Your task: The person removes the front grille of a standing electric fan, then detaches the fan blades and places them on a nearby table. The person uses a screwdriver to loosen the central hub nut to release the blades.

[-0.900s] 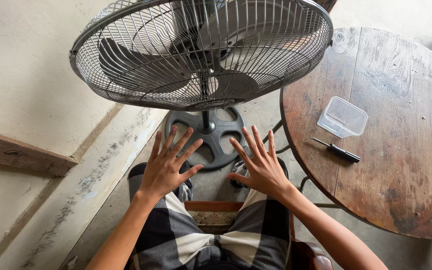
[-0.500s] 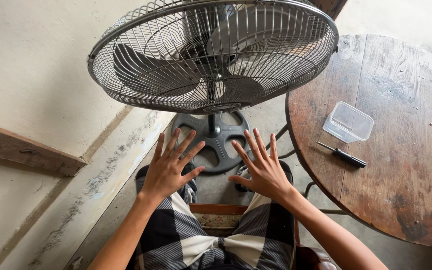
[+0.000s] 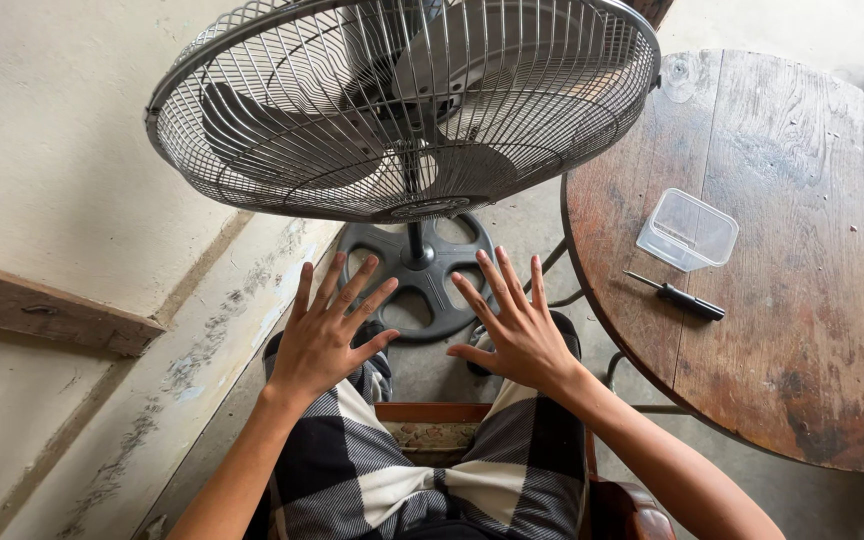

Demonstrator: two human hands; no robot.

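A standing fan with a round metal wire guard (image 3: 402,110) and grey blades stands in front of me on a dark round base (image 3: 422,275). My left hand (image 3: 327,335) hovers palm down with its fingers spread, just below the guard. My right hand (image 3: 512,325) is spread the same way beside it. Both hands hold nothing and touch nothing. They float above my knees, which are in black and white checked cloth (image 3: 392,470).
A worn round wooden table (image 3: 802,330) stands to my right, with a small clear plastic box (image 3: 688,230) and a black-handled screwdriver (image 3: 682,297) on it. A pale wall with a wooden ledge (image 3: 42,310) runs along my left. I sit on a wooden chair (image 3: 432,412).
Both hands stay spread and empty in the same pose. Only the view has shifted slightly, to the right and then back.
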